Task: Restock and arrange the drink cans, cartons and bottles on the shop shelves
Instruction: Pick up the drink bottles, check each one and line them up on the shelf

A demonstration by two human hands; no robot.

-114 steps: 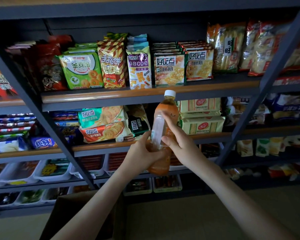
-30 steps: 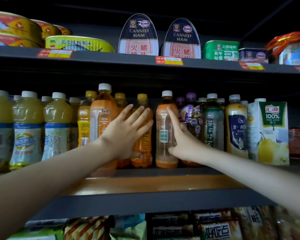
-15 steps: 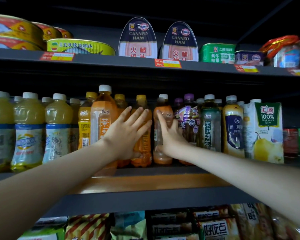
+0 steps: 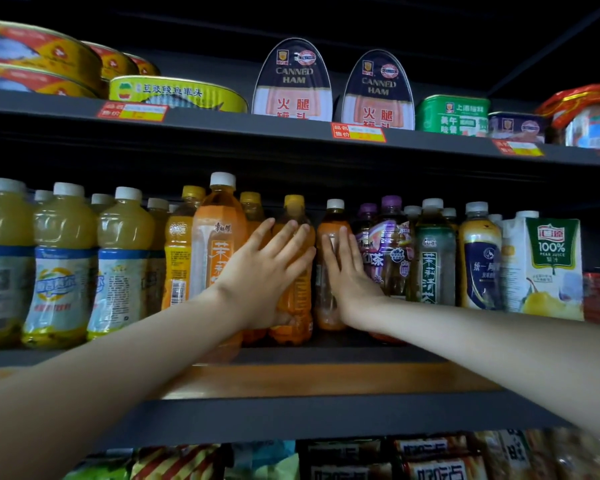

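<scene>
Both hands flat, fingers straight. My left hand braced the yellow-capped orange plastic bottle aside for clearance; my right hand pressed the white-capped orange plastic bottle to seat it in the wood-edged shelf row.

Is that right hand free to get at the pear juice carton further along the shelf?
Probably yes. The right hand is open and holds nothing, only flat against an orange bottle. The pear juice carton stands in the front row to its right, with nothing in front of it.
</scene>
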